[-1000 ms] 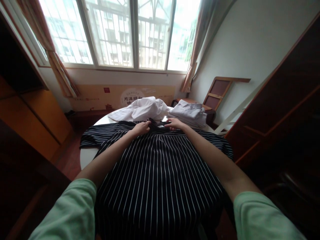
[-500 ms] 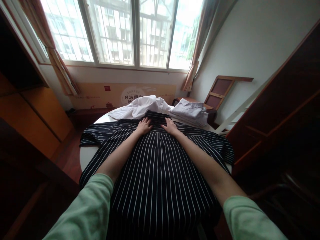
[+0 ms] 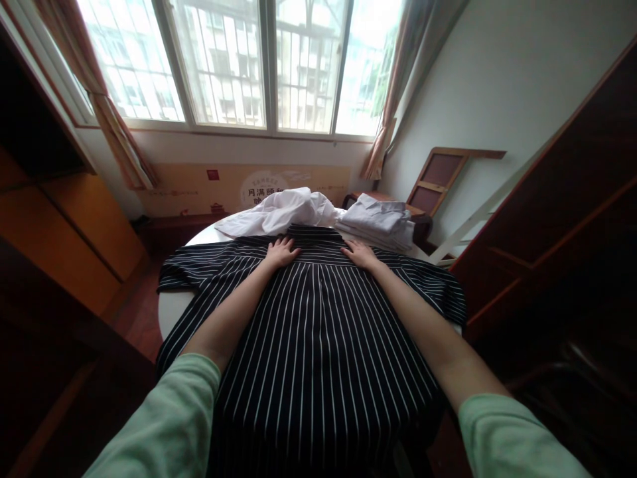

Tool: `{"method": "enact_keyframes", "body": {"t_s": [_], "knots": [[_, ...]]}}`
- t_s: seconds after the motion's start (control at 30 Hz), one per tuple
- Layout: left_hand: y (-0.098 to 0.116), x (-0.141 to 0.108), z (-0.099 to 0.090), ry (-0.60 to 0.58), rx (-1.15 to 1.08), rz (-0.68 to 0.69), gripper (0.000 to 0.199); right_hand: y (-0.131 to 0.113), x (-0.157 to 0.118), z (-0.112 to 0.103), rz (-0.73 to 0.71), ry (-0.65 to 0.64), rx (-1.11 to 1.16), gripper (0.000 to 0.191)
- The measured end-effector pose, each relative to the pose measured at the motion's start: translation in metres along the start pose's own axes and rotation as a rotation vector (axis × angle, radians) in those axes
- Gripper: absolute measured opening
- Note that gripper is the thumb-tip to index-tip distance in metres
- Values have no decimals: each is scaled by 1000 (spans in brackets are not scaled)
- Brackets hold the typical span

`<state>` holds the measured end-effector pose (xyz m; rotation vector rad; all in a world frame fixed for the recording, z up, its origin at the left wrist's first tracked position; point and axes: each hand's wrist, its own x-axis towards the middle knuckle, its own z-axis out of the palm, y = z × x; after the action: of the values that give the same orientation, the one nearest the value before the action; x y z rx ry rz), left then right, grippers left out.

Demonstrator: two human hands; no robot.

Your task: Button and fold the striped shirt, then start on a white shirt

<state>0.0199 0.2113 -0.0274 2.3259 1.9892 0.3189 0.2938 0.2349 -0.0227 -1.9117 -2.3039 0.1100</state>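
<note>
A black shirt with white stripes (image 3: 313, 332) lies spread, back side up, over a round white table (image 3: 172, 311). Its collar points toward the window and its lower end hangs over the near edge. My left hand (image 3: 283, 253) rests flat on the shirt just left of the collar, fingers spread. On the other side of the collar, my right hand (image 3: 360, 254) lies flat on the cloth, its fingers also apart. Neither hand grips anything.
Behind the collar lies a crumpled white garment (image 3: 283, 209), with a stack of folded light clothes (image 3: 378, 220) to its right. A wooden chair (image 3: 432, 182) stands by the wall. Dark red wooden furniture (image 3: 542, 219) rises on the right, orange cabinets (image 3: 84, 232) on the left.
My right hand has slid to the right across the shirt, away from the collar. My left hand has shifted slightly left. The cloth between them looks flatter.
</note>
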Motion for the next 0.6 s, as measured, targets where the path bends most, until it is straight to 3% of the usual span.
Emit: {"method": "enact_keyframes", "body": {"t_s": [0.1,0.2,0.3,0.4,0.47,0.6], "knots": [[1,-1,-2,23,-16,-9,60,29,-3,0,-42,4,-23,56],[0,-5,-7,127,-51,-56,46,48,-6,1,-56,19,-34,55],[-10,-11,-14,275,-21,-274,41,53,-6,2,-49,44,-35,53],[-29,-16,-17,225,43,-465,52,51,-7,3,-52,65,-17,52],[-45,-17,-18,102,53,-442,64,50,-8,3,-52,70,-11,52],[-79,-22,-20,-22,81,-169,68,54,-7,3,-56,65,-6,52]]}}
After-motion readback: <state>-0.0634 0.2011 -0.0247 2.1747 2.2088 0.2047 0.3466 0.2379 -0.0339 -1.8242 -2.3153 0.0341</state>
